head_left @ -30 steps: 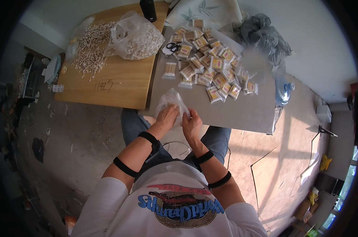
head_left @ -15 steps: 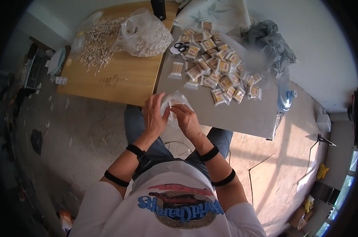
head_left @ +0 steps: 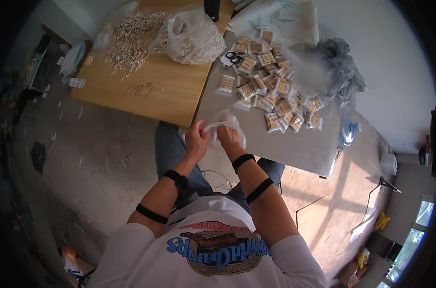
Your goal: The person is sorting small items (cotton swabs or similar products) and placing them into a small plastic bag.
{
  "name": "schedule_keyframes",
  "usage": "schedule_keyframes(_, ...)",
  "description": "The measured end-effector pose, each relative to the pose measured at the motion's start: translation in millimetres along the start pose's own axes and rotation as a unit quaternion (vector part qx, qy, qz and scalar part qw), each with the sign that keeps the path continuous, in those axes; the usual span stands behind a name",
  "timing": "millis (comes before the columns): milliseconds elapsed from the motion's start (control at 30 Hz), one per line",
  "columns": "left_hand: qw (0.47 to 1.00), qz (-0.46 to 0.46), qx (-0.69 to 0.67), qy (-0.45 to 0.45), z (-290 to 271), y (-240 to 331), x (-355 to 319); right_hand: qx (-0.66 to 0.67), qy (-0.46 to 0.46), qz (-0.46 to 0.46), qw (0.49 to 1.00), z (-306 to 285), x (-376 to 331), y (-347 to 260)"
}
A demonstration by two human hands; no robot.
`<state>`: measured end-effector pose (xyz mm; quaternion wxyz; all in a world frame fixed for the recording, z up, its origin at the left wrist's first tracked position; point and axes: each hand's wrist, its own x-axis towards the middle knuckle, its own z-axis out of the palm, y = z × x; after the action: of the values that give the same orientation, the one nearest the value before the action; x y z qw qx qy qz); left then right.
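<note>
A small clear plastic bag (head_left: 226, 119) is held up over my lap, just off the near edge of the grey table. My left hand (head_left: 196, 142) pinches the bag's rim on its left side. My right hand (head_left: 229, 138) is in the bag's mouth with fingers curled down. Beside its fingertips a bit of a row of cotton swabs (head_left: 217, 138) shows, pale and partly hidden by the fingers and the film.
Packs of cotton swabs (head_left: 283, 87) lie heaped on the grey table (head_left: 275, 144), with scissors (head_left: 233, 58) beside them. Loose swabs (head_left: 131, 41) and a large swab-filled bag (head_left: 196, 41) cover the wooden table's far part. A plastic bottle (head_left: 348, 133) stands right.
My right hand has turned downward and gone deeper into the small bag. The left fingers have closed on its rim. The whole view has shifted slightly.
</note>
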<state>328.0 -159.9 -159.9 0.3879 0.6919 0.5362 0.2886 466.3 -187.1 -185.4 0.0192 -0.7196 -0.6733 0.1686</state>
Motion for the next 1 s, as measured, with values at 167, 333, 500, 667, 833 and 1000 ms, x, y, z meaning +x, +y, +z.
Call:
schedule_keyframes(167, 0.999, -0.024, -0.013, -0.015, 2, 7, 5, -0.049, 0.033, 0.027, 0.998, 5, 4, -1)
schedule_keyframes(333, 1.000, -0.015, -0.024, -0.004, 5, -1, 11, -0.022, 0.029, 0.056, 0.998, -9, 6, -13)
schedule_keyframes(500, 0.993, -0.047, -0.105, -0.020, 8, -3, 18, 0.033, 0.173, 0.044, 0.983, -11, -16, -20)
schedule_keyframes(667, 0.999, 0.045, -0.005, 0.003, 16, -17, 15, 0.107, 0.105, -0.063, 0.987, -6, -16, -10)
schedule_keyframes(833, 0.998, -0.010, 0.054, -0.001, 29, -23, 19, 0.190, 0.131, -0.094, 0.968, 3, -8, 3)
schedule_keyframes(1000, 0.982, -0.118, -0.068, -0.128, 23, -10, 23, 0.254, 0.053, 0.002, 0.966, 2, -10, 14)
